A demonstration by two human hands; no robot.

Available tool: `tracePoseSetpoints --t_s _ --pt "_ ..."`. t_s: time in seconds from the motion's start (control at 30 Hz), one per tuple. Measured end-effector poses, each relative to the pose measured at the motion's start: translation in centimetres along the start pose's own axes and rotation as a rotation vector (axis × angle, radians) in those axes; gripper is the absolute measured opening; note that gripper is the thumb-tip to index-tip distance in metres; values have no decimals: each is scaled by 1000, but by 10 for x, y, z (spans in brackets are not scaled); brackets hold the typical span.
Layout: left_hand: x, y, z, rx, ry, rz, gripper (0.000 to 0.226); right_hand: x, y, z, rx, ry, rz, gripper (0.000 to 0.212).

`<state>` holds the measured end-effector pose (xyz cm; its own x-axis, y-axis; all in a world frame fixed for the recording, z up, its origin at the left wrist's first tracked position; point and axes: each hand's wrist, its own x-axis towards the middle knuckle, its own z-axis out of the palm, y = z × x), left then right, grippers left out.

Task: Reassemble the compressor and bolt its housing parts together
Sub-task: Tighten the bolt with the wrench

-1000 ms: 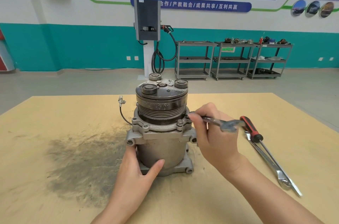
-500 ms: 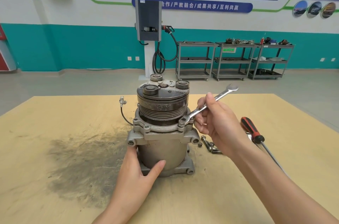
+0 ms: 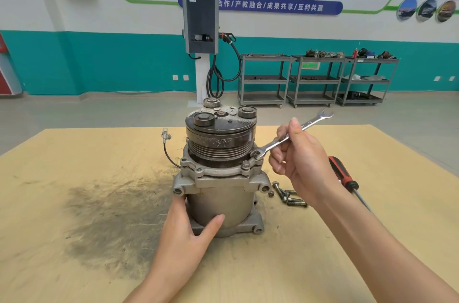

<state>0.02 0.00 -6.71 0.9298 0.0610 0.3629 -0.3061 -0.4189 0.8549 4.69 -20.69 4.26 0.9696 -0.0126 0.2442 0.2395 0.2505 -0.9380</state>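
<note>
Since one second ago, the right hand (image 3: 301, 161) has swung the silver combination spanner (image 3: 288, 137) from level to a raised slant; against half a second ago, little has changed. Its ring end sits on a bolt at the right of the flange of the grey metal compressor (image 3: 219, 173), its open end pointing up and right. The right hand's fingers are curled round the spanner's shank. The left hand (image 3: 188, 230) rests on the lower cylindrical housing, thumb across the front, fingers round the left side, unchanged. The compressor stands upright near the middle of the tan wooden table (image 3: 372, 203), black pulley uppermost. Loose steel bolts (image 3: 289, 197) lie just right of its base. A red-and-black-handled screwdriver (image 3: 344, 176) lies further right, partly hidden by the right forearm. A dark grey stain (image 3: 104, 218) marks the table to the left.
</note>
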Motion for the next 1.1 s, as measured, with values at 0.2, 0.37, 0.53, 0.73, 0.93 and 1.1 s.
tracePoseSetpoints --t_s 0.2,0.37,0.53,0.73,0.93,1.1 --pt "1 0 0 -11 -2 -3 62 -2 11 1 -59 41 -172 44" --pt "2 -1 1 -2 0 6 63 -13 16 6 -356 108 -651 31" --pt "2 -1 1 1 7 6 61 -20 19 12 -684 69 -941 33" --pt "2 -1 0 8 4 9 62 -18 10 16 -450 121 -692 32" --pt "1 0 0 17 4 21 62 -7 1 9 -102 43 -75 41" --pt "1 4 -1 -2 -5 -16 61 -5 0 7 23 -42 122 37"
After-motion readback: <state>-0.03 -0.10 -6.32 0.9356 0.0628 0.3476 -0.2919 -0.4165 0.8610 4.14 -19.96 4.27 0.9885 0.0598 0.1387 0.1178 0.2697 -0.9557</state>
